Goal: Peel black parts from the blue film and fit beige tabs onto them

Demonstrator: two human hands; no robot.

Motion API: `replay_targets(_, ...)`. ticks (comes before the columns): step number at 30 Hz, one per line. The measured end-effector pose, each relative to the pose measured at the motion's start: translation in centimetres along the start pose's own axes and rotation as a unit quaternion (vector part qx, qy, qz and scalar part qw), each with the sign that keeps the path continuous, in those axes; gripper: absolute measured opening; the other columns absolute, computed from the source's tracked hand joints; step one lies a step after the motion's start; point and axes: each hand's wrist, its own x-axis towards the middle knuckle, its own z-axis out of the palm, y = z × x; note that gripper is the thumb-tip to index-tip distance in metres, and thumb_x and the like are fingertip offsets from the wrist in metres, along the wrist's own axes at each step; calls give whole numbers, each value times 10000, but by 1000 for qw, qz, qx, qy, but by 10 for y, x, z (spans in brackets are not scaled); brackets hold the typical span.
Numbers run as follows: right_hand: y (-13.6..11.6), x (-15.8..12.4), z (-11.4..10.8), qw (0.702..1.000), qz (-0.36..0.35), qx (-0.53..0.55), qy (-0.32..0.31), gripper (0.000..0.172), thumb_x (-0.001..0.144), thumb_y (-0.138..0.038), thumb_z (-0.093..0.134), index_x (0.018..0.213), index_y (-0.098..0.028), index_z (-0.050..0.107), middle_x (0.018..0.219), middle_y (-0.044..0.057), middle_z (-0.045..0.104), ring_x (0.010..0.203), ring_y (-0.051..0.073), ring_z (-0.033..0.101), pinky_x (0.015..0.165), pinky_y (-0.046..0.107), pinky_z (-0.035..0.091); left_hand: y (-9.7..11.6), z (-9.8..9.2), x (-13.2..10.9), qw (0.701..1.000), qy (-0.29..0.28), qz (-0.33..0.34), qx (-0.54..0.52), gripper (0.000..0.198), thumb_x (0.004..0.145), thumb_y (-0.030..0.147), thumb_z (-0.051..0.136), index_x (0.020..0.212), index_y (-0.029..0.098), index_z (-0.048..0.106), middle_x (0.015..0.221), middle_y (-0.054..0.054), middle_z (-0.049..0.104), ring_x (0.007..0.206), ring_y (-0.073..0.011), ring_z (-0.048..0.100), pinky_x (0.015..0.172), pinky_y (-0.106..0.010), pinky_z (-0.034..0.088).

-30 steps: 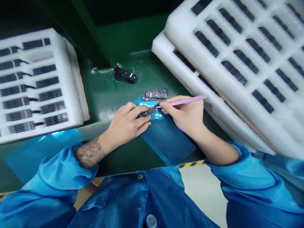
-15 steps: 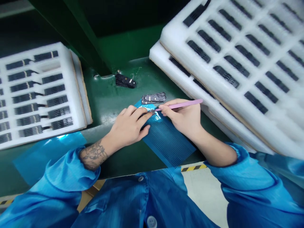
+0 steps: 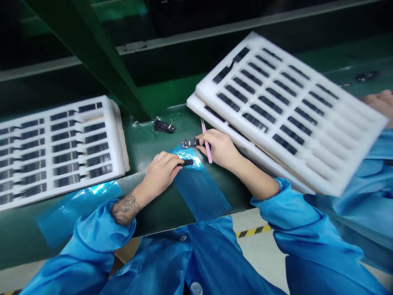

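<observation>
My left hand (image 3: 162, 170) pinches a small flat black part (image 3: 188, 162) over the far end of a blue film sheet (image 3: 196, 192) with fine dots near its front. In my right hand (image 3: 219, 146), pink tweezers (image 3: 207, 148) stand with their points away from me. The thumb and finger of that same hand touch a small pile of black parts (image 3: 188, 143) just beyond the film; whether they grip one is hidden. Farther back lies another pile of dark parts (image 3: 164, 126).
White foam trays of black parts are stacked at left (image 3: 118, 135) and right (image 3: 325, 153) on the green bench (image 3: 144, 151). A green post (image 3: 123, 82) rises behind. Another blue film (image 3: 76, 213) lies at front left. A co-worker's hand (image 3: 382, 104) is at far right.
My right hand has left the piece under my left fingers and moved to the pile, its tweezers swung upright. My left fingers now hold the black part at its end. The view has shifted.
</observation>
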Motion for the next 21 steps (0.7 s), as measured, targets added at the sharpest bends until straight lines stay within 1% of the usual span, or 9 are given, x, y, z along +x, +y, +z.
replay_targets(2, 2, 0, 2, 1000, -12, -3, 10, 46, 932, -233, 640, 901, -199, 631, 995, 113, 763, 920, 248, 711, 815, 393, 580, -3, 1, 5, 999, 12, -5, -37, 157, 1000, 219, 587, 1117, 180, 684, 1058, -61, 729, 974, -186, 643, 898, -349, 545)
replay_targets(5, 0, -4, 4, 999, -52, -13, 8, 67, 950, -220, 601, 898, -196, 637, 994, 112, 758, 873, 228, 697, 799, 370, 562, -8, 2, 21, 996, 25, -26, -86, 195, 974, 206, 621, 1158, 194, 682, 1005, -47, 716, 915, -165, 666, 867, -317, 573)
replay_targets(7, -4, -5, 5, 997, -73, -14, -15, 131, 975, -206, 547, 884, -200, 642, 956, 105, 750, 839, 215, 681, 792, 357, 552, -12, 1, 34, 993, 24, -64, -96, 305, 941, 215, 659, 1245, 202, 657, 1057, -51, 691, 862, -152, 672, 845, -309, 588)
replay_targets(9, -6, -3, 7, 996, -85, -21, -33, 187, 1003, -211, 500, 883, -205, 644, 931, 100, 740, 836, 203, 672, 795, 336, 549, -15, -1, 46, 994, 14, -84, -74, 391, 922, 247, 670, 1308, 200, 630, 1178, -82, 662, 851, -155, 679, 842, -322, 598)
replay_targets(11, -7, -1, 9, 995, -89, -36, -38, 193, 1021, -235, 490, 905, -205, 641, 989, 108, 741, 889, 197, 674, 823, 319, 552, -18, -4, 55, 997, -15, -67, -41, 361, 931, 302, 650, 1276, 196, 652, 1235, -100, 662, 906, -190, 697, 857, -348, 601)
replay_targets(14, -7, -3, 10, 994, -87, -51, -42, 127, 1016, -249, 527, 958, -220, 636, 1103, 104, 737, 1011, 194, 672, 909, 321, 548, -20, -9, 60, 998, -58, -20, 19, 266, 965, 365, 594, 1156, 207, 692, 1104, -84, 728, 958, -246, 709, 848, -376, 601)
replay_targets(16, -10, -10, 12, 995, -79, -56, -39, 75, 1000, -226, 554, 1004, -225, 629, 1210, 107, 722, 1097, 189, 667, 966, 325, 541, -18, -11, 57, 996, -51, 15, 66, 271, 993, 379, 551, 1164, 214, 684, 1073, -86, 742, 979, -266, 711, 858, -395, 598)
replay_targets(19, -19, -23, 17, 998, -42, -47, -13, 92, 989, -184, 542, 1052, -190, 609, 1391, 162, 647, 1248, 197, 632, 1040, 339, 525, -16, -9, 48, 991, -33, 56, 119, 321, 1023, 372, 498, 1253, 207, 649, 1159, -115, 734, 1032, -284, 712, 885, -410, 595)
replay_targets(21, -24, -29, 22, 999, -25, -44, -1, 102, 1004, -182, 510, 1026, -175, 610, 1407, 184, 635, 1306, 213, 605, 1080, 361, 506, -15, -7, 44, 988, -39, 68, 132, 347, 1029, 359, 484, 1309, 203, 616, 1224, -125, 718, 1067, -290, 707, 904, -418, 596)
